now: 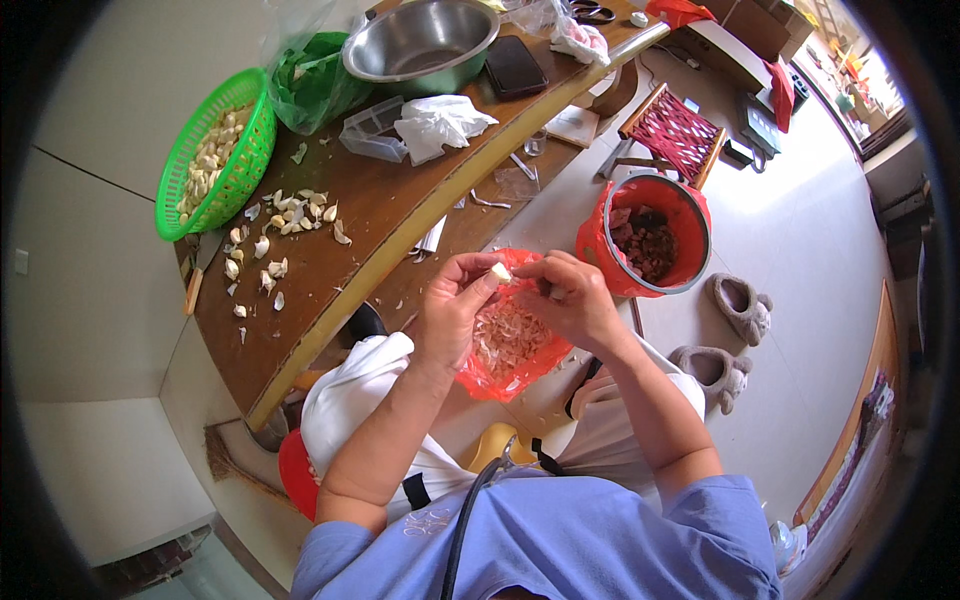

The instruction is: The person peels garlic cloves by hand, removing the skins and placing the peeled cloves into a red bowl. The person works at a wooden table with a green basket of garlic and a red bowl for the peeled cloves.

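My left hand (450,307) pinches a pale garlic clove (501,272) between thumb and forefinger. Close to the clove's right side are the bent fingers of my right hand (574,292); whether they grip it or a bit of skin is unclear. Something small and whitish shows at the right fingers, too small to name. Below both hands, an open red plastic bag (502,386) holds a heap of garlic skins (510,334). Loose garlic cloves (300,214) and scraps of skin lie on the wooden table (360,217) to the left. Behind them a tilted green plastic basket (259,150) contains many cloves.
On the table are a steel basin (424,45), a black phone (516,67), crumpled white tissue (442,124), a clear plastic box (375,135) and a wooden-handled knife (193,291). A red-lined bin (697,225), a woven stool (675,139) and grey slippers (739,307) stand on the floor, right.
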A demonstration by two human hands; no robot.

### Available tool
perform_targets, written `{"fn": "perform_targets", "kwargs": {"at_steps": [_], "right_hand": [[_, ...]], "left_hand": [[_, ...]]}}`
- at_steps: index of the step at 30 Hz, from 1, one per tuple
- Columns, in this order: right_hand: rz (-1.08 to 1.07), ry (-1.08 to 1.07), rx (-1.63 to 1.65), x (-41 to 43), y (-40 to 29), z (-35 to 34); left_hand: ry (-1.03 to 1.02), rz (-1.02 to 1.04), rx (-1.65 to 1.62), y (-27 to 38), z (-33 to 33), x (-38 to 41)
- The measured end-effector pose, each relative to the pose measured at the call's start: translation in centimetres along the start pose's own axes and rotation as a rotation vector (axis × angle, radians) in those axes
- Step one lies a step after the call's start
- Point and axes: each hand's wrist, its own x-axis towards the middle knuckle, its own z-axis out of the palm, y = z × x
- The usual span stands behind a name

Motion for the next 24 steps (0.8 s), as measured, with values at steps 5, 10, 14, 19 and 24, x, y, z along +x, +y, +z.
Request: {"fn": "perform_targets", "kwargs": {"at_steps": [5, 10, 14, 19, 24], "right_hand": [[0.087, 0.116, 0.236, -0.4, 1.1, 2.2], [0.110, 0.193, 0.552, -0.5, 1.4, 2.7], [0.089, 0.178, 0.584, -0.6, 1.6, 2.3], [0.041, 0.188, 0.494, -0.5, 1.7, 1.8], [0.044, 0.131, 0.415, -0.6, 2.1, 1.2]], "left_hand": [[0.044, 0.215, 0.267, -0.6, 0.9, -0.4], [0.051, 0.409, 0.629, -0.4, 1.0, -0.3], [0.008, 0.584, 0.779, 0.2, 1.6, -0.5], [-0.043, 0.817, 0.981, 0.9, 2.1, -0.3], [-0.071, 0.779, 0.976, 1.0, 2.0, -0.2]]}}
